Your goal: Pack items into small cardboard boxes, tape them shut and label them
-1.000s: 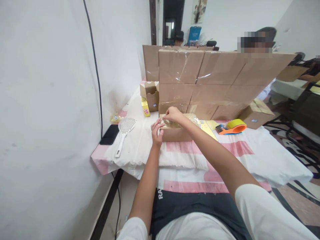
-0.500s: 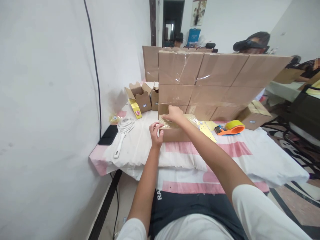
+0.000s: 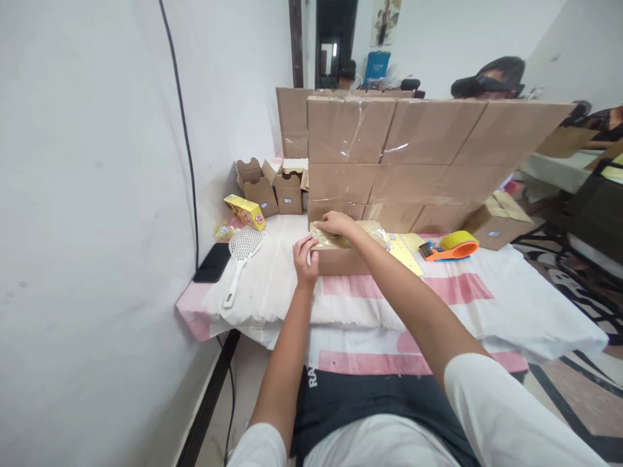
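Observation:
A small brown cardboard box (image 3: 341, 262) lies in front of me at the foot of the cardboard panel. Crinkled, clear yellowish film (image 3: 372, 232) covers its top. My left hand (image 3: 305, 258) is closed on the box's left end, thumb at the near corner and fingers on top. My right hand (image 3: 335, 222) reaches across the top to the far left corner. Its fingers are bent together against the film there. Whether they pinch something is hidden.
A tall taped cardboard panel (image 3: 350, 133) stands behind the box. Left are a white slotted skimmer (image 3: 246, 245), a black phone (image 3: 213, 263), a yellow carton (image 3: 244, 211) and open boxes (image 3: 261, 194). To the right are an orange tape dispenser (image 3: 455, 248) and a closed box (image 3: 499, 220).
The yellow carton has tipped over to the left, and the open boxes beside it have shifted left. My right hand has flattened slightly over the top; my left hand keeps its place.

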The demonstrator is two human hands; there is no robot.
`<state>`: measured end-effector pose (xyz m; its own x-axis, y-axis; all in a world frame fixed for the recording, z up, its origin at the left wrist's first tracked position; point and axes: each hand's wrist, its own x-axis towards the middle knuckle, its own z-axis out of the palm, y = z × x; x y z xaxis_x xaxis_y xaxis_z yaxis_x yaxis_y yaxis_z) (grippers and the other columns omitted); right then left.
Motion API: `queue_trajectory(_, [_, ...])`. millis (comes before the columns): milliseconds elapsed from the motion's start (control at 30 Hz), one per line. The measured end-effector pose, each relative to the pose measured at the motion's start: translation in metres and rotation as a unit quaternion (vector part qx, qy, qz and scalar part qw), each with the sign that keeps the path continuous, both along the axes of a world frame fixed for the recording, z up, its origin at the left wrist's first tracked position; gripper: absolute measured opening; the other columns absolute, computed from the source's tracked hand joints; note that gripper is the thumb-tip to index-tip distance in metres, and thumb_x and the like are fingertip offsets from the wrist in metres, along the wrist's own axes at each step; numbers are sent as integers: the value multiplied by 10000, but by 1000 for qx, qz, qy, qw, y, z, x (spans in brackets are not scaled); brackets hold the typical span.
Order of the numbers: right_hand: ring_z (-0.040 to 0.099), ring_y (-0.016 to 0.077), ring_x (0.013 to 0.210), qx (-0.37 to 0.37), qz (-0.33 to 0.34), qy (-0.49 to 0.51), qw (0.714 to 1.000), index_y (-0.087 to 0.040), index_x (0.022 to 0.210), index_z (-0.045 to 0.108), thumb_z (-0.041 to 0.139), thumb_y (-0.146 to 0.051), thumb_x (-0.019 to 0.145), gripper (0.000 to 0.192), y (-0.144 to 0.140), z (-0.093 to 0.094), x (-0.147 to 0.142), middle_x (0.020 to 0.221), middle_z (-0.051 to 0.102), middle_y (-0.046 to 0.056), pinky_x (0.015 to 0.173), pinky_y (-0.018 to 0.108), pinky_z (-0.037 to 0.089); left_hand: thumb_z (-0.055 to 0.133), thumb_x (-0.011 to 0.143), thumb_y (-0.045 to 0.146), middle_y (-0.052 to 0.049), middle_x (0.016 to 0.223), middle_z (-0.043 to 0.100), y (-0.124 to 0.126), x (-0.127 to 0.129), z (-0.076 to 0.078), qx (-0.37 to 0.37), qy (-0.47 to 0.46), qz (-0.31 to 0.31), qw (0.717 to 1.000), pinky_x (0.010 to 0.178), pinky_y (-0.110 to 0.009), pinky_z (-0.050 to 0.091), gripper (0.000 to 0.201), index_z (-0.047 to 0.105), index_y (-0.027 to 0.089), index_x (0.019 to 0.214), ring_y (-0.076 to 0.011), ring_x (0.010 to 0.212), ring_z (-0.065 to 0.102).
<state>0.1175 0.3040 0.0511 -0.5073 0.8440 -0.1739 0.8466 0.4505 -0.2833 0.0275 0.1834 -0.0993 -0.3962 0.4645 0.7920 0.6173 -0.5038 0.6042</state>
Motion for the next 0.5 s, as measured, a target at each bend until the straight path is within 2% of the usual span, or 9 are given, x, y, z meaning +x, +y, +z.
queue_trajectory(133, [710,335,1091,-50,16,-19,998,-151,1263,707,614,-804,801,805,-1,6,0,1232,747,161,932,373,492,425,1031,473,-177,1249,656,2,0,-3,7,-27,-29,999,991,-426,540,443,713,168,1173,-284,1210,627])
queue_trajectory(200, [699,347,1133,-48,15,-28,998,-148,1308,688,662,-837,730,899,-1,7,0,1272,733,163,959,377,489,446,1029,460,-177,1250,654,3,0,-4,16,-37,-39,998,947,-403,554,427,716,165,1178,-285,1211,629])
queue_trajectory(400, [702,347,1149,-19,-5,-32,999,-198,1181,748,552,-841,822,762,0,3,-5,1240,754,151,975,408,502,488,1019,399,-180,1295,646,2,2,-8,23,-41,-47,998,959,-397,549,375,702,166,1221,-289,1260,616])
queue_trajectory(500, [678,361,1214,-13,-2,-34,999,-222,1246,725,500,-803,879,723,1,1,-5,1320,725,142,1027,452,484,491,1011,399,-184,1316,643,1,3,-9,5,-37,-36,999,971,-405,550,376,686,171,1236,-293,1283,610])
